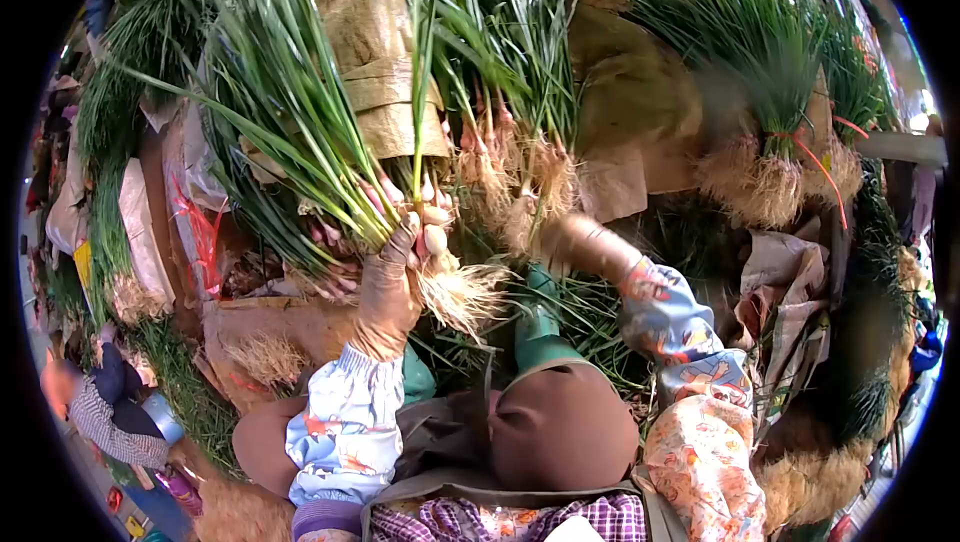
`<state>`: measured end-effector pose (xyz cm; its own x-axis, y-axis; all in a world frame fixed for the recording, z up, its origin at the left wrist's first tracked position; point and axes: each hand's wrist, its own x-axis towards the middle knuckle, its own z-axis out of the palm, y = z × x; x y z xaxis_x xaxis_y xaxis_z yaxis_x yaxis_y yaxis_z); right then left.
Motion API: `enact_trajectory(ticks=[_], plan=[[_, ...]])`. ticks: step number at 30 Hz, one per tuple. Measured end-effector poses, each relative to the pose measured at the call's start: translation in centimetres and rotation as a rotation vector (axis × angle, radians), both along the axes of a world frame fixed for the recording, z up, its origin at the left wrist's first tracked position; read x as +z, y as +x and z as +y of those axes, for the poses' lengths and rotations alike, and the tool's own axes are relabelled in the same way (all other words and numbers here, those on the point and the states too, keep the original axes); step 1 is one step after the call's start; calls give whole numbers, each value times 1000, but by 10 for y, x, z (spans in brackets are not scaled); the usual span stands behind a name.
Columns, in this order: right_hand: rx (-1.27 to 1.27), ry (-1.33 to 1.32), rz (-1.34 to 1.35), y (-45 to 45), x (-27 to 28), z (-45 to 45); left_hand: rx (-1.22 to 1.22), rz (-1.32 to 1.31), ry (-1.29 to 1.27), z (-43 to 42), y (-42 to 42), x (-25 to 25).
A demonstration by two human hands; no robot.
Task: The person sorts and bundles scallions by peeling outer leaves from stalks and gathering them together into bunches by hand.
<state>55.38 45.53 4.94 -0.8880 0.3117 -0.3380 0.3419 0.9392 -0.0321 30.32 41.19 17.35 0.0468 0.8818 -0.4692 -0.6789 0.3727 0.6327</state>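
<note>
My left hand [388, 287] is closed around a bunch of green garlic [340, 157], just above its roots. The long leaves fan up and left, and pale and pinkish bulbs [434, 232] show beside my fingers. The pale stringy roots [460, 292] hang to the right of the hand. My right hand [578, 242] is smeared by motion beside the root end of another bunch of green garlic [540, 167]; whether it touches it I cannot tell. Its fingers are not clear.
A tan wrapped bundle [365, 37] lies behind. Tied green bunches with stringy roots [770, 177] lie at the right, one with red string. Loose leaves [590, 327] litter the ground by my green boots [540, 317]. Another person [115, 402] sits at the far left.
</note>
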Motion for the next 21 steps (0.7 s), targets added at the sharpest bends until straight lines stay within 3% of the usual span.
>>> enact_trajectory(ticks=[2, 3, 5, 7, 8, 9, 12, 15, 16, 17, 18, 20, 21], plan=[[-238, -410, -83, -9, 6, -10, -64, -98, -30, -3, 1, -26], [-661, -555, -231, -29, 36, -4, -112, -190, -37, -6, 3, -29], [-1073, -302, 483, -46, 56, 15, -130, -93, -69, -2, 8, -8], [-1014, -55, 686, -58, 53, 45, -168, -104, 11, 3, 4, 2], [-1104, -199, 618, -67, 39, 64, -164, -138, 84, 4, 5, 8], [-936, 6, 536, -67, 26, 67, -147, 94, 118, 4, 4, 22], [-951, -97, 384, -25, 15, 40, -22, 188, 431, 6, -6, 42], [-424, -366, -518, 40, -39, -44, 91, 218, 280, 14, -7, 59], [-389, -590, -397, 82, -63, -91, 123, 347, 140, 13, -8, 47], [-416, -623, -280, 83, -48, -90, 95, 413, 14, 12, -4, 39], [-434, -656, -164, 83, -32, -88, 25, 272, 6, 9, -5, 19], [-843, -280, 215, 30, 9, -27, -107, 0, -24, -1, -1, -13], [-1017, -124, 444, 3, 30, 3, -95, -77, -114, -1, 11, -3]])
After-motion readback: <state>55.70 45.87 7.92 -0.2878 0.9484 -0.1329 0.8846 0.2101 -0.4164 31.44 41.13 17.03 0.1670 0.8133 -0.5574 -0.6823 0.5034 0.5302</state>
